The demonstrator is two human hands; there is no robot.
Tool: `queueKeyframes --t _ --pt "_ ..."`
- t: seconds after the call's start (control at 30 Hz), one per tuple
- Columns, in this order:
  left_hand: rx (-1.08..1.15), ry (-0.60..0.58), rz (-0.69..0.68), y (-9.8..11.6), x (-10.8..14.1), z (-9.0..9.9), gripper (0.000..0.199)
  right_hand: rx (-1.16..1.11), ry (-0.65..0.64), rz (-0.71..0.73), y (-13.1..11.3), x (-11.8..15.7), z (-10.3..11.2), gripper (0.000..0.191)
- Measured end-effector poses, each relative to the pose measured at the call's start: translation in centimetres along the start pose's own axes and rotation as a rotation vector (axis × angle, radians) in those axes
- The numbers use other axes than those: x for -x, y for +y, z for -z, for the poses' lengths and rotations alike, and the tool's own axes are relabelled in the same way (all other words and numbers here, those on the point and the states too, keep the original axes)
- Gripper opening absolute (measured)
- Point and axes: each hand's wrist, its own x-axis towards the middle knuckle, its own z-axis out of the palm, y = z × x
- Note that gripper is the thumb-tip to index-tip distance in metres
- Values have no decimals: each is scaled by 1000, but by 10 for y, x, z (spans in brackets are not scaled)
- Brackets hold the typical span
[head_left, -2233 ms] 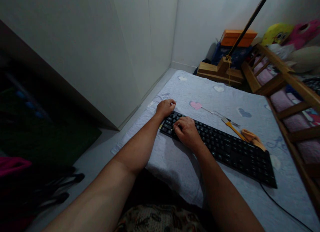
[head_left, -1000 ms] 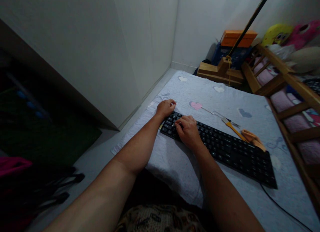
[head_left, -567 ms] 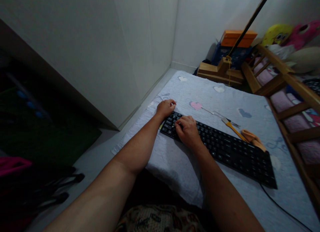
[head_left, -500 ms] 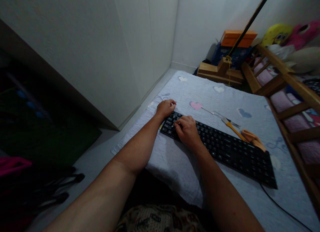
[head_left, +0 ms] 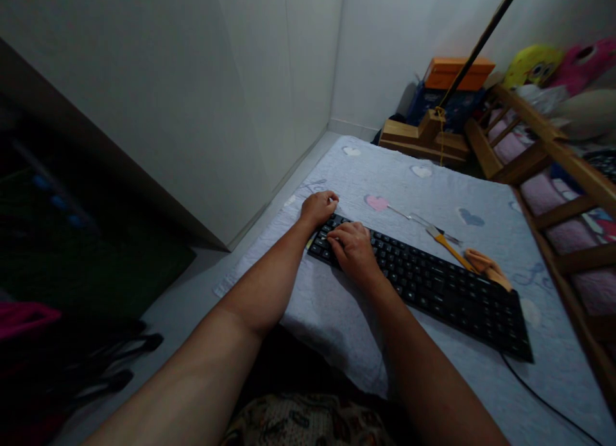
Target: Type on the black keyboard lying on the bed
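A black computer keyboard lies at an angle on a pale blue quilted cover with heart prints. At its far left corner, my left hand rests with curled fingers; what they hold, if anything, is hidden. My right hand is over the left part of the keys, thumb and fingers drawn together in a pinch. Whatever is between those fingertips is too small to make out. Behind the keyboard lie a brush with a yellow handle, thin metal tools and a folded orange-brown cloth.
The keyboard's cable runs off toward the lower right. A pale cabinet stands on the left, and a wooden rail borders the right. Beyond the cover are a wooden stand with a dark pole and an orange box.
My right hand has shifted slightly left along the keys, its fingers still pinched. The left hand and the keyboard have stayed in place.
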Motion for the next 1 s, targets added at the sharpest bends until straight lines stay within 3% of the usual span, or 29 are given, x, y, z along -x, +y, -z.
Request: queueKeyframes --t 0.6,1.0 --pt "12 -2 7 0 3 2 30 76 21 -60 3 2 9 18" --pt "5 -3 -2 1 2 3 28 13 -11 2 2 0 4 17"
